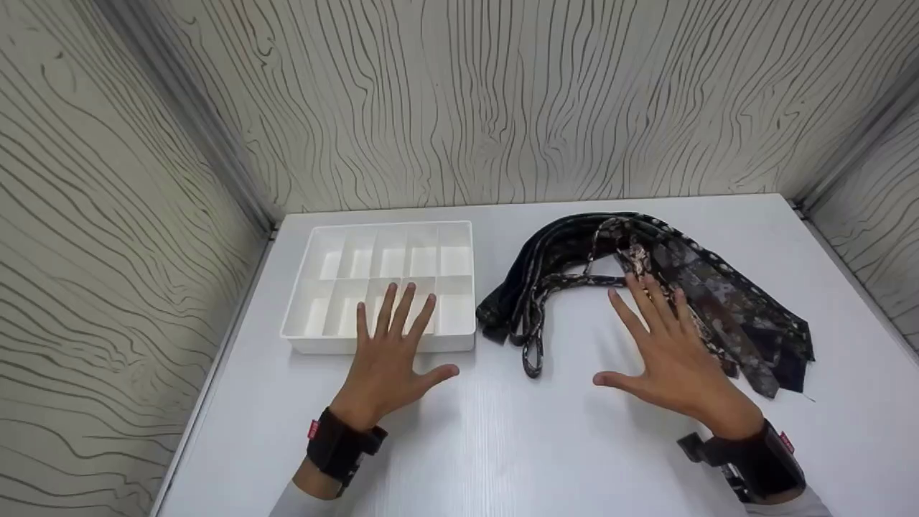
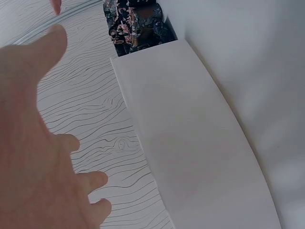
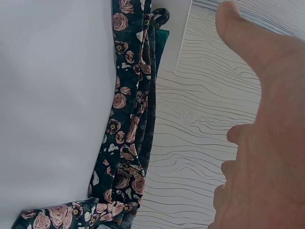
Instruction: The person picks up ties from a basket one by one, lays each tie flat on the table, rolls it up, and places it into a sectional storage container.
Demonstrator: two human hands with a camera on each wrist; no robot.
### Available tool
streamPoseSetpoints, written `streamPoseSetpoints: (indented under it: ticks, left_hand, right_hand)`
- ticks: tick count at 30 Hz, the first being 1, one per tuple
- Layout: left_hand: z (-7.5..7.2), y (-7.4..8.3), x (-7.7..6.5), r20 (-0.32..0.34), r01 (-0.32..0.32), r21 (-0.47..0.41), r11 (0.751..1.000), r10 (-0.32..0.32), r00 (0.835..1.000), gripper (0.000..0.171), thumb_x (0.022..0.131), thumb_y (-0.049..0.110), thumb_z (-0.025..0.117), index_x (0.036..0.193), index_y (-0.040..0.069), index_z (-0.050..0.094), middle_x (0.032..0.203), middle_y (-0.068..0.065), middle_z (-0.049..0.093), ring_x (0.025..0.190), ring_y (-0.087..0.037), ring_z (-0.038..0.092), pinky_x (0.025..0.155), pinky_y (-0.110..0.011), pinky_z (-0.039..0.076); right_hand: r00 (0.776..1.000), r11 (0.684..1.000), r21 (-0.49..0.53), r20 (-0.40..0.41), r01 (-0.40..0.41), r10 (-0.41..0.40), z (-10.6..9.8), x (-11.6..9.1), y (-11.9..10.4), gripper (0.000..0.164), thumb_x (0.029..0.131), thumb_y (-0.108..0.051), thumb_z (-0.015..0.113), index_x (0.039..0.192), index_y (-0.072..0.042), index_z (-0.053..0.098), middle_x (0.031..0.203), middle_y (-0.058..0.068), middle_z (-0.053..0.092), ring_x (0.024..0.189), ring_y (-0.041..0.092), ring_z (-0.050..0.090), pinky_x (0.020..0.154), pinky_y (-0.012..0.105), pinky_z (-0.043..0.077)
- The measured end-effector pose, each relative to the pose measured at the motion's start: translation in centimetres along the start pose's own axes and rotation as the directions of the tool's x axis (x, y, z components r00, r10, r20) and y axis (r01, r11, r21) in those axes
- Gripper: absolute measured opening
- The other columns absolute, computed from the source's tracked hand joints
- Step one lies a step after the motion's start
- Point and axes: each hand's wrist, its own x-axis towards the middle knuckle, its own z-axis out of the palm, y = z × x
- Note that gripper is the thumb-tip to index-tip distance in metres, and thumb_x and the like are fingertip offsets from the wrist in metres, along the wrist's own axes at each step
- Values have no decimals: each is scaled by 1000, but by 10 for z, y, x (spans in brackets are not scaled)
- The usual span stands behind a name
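My left hand [image 1: 388, 366] is spread with straight fingers and holds nothing; in the head view its fingertips overlap the near side of a white divided tray [image 1: 459, 341]. The tray has two rows of compartments with bare floors. My right hand [image 1: 671, 359], also spread and holding nothing, overlaps a bunch of dark patterned neckties [image 1: 725, 294] to the right of the tray. The neckties lie in a curved heap, their wide ends toward the right and narrow ends looping near the tray. In the right wrist view, the neckties [image 3: 126, 95] show pink roses on dark cloth.
Everything rests on a white table [image 1: 488, 445]. A wood-grain panel [image 1: 488, 108] rises behind its back edge, with another panel [image 1: 86, 251] along the left and one more at the right. Each wrist wears a black strap [image 1: 341, 449] with a camera.
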Motion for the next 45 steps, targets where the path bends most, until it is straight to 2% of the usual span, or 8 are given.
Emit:
streamPoseSetpoints:
  ticks: [8,13,18,23,29,34,40,45]
  left_hand:
    - [-1,1,-2,-20,-14,-2,1000,14,1000,101,91,70,68,170,21,28,177,-16,21,166,-40,11,126,-75,9]
    - [1,6,1,-157,-102,24,995,104,982,75,96,44,77,159,14,49,164,-16,47,158,-40,34,121,-68,34]
    - [7,17,7,-337,-191,20,981,186,923,40,94,14,80,133,10,71,123,-7,71,117,-25,66,92,-40,57]
    - [15,35,11,-375,-248,-17,969,224,900,28,92,5,78,119,10,77,96,-1,72,75,-12,65,64,-26,54]
    - [38,55,15,-353,-291,-86,953,244,903,22,91,3,76,113,9,78,94,0,72,71,-10,65,63,-23,55]
    - [62,69,17,-264,-300,-149,942,255,930,23,94,7,75,117,8,76,109,-3,72,86,-13,72,72,-23,60]
    - [79,82,21,-90,-182,-202,962,167,982,41,100,22,72,135,2,65,122,-10,70,95,-21,75,78,-31,63]
    - [82,88,23,13,-103,-261,960,111,994,62,97,51,74,137,5,59,121,-7,67,99,-20,71,78,-34,61]
  right_hand:
    - [1000,1000,13,6,10,-10,-2,4,-3,115,86,-74,71,172,-17,18,181,6,-4,168,28,-6,133,52,-11]
    - [1000,997,69,9,19,-20,1,7,-4,105,87,-51,83,169,-13,29,179,16,13,166,38,12,134,57,7]
    - [1000,987,158,18,4,-7,12,16,-8,77,90,-27,86,155,-6,52,159,21,52,141,43,54,109,63,49]
    - [998,973,229,62,-22,7,32,25,-18,58,94,-24,81,147,-8,61,140,12,68,120,32,70,94,51,60]
    - [990,953,298,113,52,-89,56,34,-35,59,96,-22,79,151,-14,58,131,6,72,107,22,72,88,46,61]
    - [982,945,280,32,170,-186,72,35,-42,58,89,-13,83,144,-19,65,125,3,71,105,21,70,85,42,62]
    - [976,908,367,-8,204,-216,82,34,-48,52,87,-7,83,136,-16,67,123,1,71,102,18,71,87,38,62]
    - [974,862,484,74,152,-213,83,33,-55,49,91,-7,79,138,-16,66,125,2,72,105,18,70,91,38,61]
